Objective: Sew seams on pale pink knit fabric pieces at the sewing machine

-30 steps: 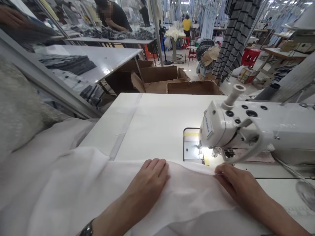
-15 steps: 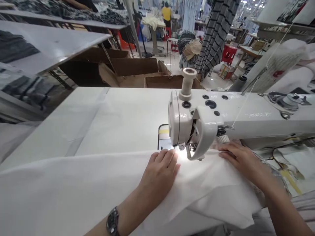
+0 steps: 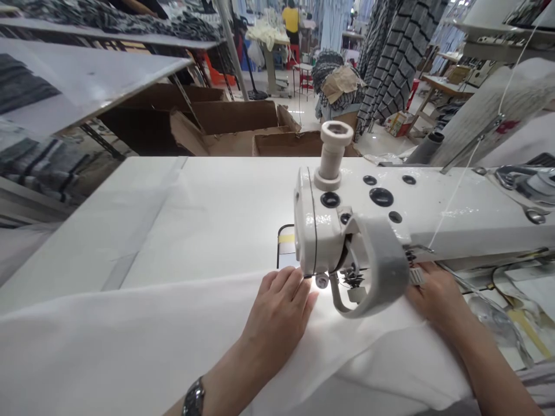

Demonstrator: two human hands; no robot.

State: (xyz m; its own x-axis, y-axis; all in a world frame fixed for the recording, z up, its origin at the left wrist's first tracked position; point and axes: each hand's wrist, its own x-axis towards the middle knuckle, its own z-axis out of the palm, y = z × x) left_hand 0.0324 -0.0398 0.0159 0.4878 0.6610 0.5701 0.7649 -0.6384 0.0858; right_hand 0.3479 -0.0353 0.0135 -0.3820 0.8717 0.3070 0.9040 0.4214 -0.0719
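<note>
White fabric (image 3: 143, 341) spreads over the sewing table and runs under the head of a white sewing machine (image 3: 323, 231). On it, just left of the lit needle area, my left hand (image 3: 280, 309) rests palm down with its fingers laid along the cloth near its far edge. A dark watch is on that wrist. To the right of the machine head, my right hand (image 3: 440, 297) grips the fabric; its fingertips are partly hidden behind the machine. A grey-white curved guard (image 3: 385, 271) covers much of the needle area, and the needle itself is hidden.
Open cardboard boxes (image 3: 234, 118) stand beyond the table's far edge. Another table (image 3: 108, 72) with dark cloth is at the left. Thread (image 3: 459, 173) runs down to the machine from above. Striped grey cloth (image 3: 394, 63) hangs behind; a person in yellow (image 3: 290, 20) is far off.
The machine appears larger and farther right as the view shifts. My right hand has moved closer in behind the machine head, its fingertips now less visible. My left hand stays nearly in place.
</note>
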